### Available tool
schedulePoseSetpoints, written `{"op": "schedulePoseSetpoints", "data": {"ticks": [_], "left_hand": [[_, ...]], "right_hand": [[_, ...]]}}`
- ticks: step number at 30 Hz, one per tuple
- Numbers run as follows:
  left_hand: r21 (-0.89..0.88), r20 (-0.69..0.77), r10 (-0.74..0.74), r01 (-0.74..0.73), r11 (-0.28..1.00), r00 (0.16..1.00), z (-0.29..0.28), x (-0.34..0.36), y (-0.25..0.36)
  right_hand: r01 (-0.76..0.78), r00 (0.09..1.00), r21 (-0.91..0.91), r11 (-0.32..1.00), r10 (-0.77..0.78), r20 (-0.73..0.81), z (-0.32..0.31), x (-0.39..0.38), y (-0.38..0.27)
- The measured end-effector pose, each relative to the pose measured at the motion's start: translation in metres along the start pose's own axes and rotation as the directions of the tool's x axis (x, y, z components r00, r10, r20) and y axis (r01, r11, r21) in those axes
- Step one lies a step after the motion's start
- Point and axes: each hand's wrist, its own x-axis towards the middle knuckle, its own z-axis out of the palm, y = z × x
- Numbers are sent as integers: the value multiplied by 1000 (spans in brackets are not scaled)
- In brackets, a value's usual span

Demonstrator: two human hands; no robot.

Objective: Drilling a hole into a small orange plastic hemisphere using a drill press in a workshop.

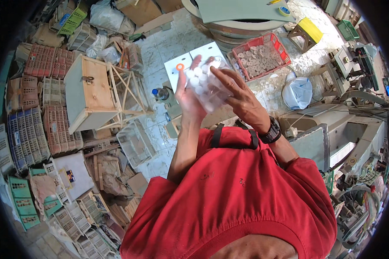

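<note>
I hold a clear plastic bag of several round white pieces over a white board with small dark holes. My left hand cradles the bag from the left and below, its fingers curled up around it. My right hand grips the bag's right side, fingers bent over its top; the thumb is partly hidden. An orange ring is on the board, left of the bag. A bottle with a blue cap stands just left of the board.
A red crate of small pieces sits behind right, near a yellow-topped stool and white bucket. A round platform is behind. Stacked crates and a wooden cabinet crowd the left; machinery fills the right.
</note>
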Motion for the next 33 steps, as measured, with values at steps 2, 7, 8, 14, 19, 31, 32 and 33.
{"op": "schedulePoseSetpoints", "data": {"ticks": [2,7,8,14,19,31,32,33], "left_hand": [[-72,41,-13,16,997,999,-4,-1,-12],[-226,153,76,-40,973,985,-10,4,-24],[-268,214,89,-29,963,973,-10,5,-25],[-78,11,84,-83,993,996,4,4,-32],[-56,-99,117,-123,991,988,3,7,-36],[-250,-77,240,-252,935,968,1,30,-44],[-235,-107,230,-249,940,967,0,31,-45],[-218,-137,222,-248,944,965,-1,31,-45]], "right_hand": [[-70,995,-88,994,63,-79,3,-4,1],[-150,982,-190,970,124,-140,8,-9,3],[-152,982,-191,970,127,-138,5,-10,3],[-225,973,-302,926,196,-123,-8,-4,-2],[-223,974,-192,956,209,-91,-4,-1,1],[-283,891,-229,931,167,-423,-13,-6,-20],[-285,890,-233,930,166,-424,-13,-5,-20],[-277,893,-183,943,182,-411,-11,-3,-21]]}}
